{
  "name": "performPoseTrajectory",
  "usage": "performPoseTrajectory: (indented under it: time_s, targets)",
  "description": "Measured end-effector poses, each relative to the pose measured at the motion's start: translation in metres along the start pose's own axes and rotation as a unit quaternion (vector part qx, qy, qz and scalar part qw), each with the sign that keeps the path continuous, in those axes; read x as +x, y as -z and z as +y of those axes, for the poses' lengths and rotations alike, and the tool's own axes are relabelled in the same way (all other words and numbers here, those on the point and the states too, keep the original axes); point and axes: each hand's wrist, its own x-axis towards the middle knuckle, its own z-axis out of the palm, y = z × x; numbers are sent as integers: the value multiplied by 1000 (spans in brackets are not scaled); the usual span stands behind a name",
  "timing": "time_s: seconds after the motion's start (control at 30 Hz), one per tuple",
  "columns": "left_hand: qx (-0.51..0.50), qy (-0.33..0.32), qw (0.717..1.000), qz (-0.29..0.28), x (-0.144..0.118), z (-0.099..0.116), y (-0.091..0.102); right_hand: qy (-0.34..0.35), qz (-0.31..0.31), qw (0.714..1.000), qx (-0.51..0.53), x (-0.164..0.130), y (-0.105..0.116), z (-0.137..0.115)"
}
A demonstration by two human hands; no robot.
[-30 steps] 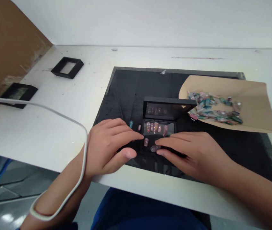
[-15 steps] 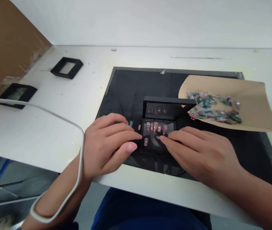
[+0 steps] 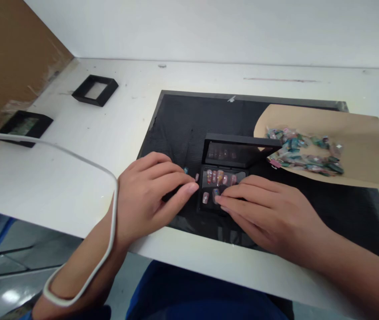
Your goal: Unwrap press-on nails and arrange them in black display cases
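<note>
Head view showed a small black box (image 3: 224,186), lid up, lying between the hands on a black mat (image 3: 183,120). Left hand (image 3: 146,200) rested flat just beside its left edge, fingers loosely spread, holding nothing. Right hand (image 3: 269,213) lay over its near right corner, fingertips (image 3: 221,200) touching a press-on nail (image 3: 215,194). Two loose nails (image 3: 191,174) sat beyond the left fingers. Two black frames (image 3: 94,90) lay well left. Beyond the right hand, brown paper (image 3: 352,142) held a heap of nails, too many to count.

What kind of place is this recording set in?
Probably a small packing bench for press-on nails: a heap of loose nails on brown paper, an open black display box on a black mat, and spare boxes.
</note>
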Motion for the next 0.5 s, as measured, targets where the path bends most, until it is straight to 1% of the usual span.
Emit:
performPoseTrajectory:
  time_s: [0.1,0.17,0.27,0.37,0.43,0.5]
  targets:
    - [51,50,997,12,1,-4,-4,5,3,1000,13,0,-1,-1]
    - [78,68,995,0,-2,-8,-7,8,4,1000,21,-2,0,-2]
    - [112,70,990,-44,-6,-11,-12,3,17,999,35,-4,4,-1]
    - [109,80,988,-76,-9,-9,-15,-7,45,998,44,-5,7,0]
    - [104,86,988,-77,-8,-8,-17,1,46,999,24,-5,8,1]
    - [104,86,989,-59,-6,-7,-18,15,40,999,-11,-4,10,1]
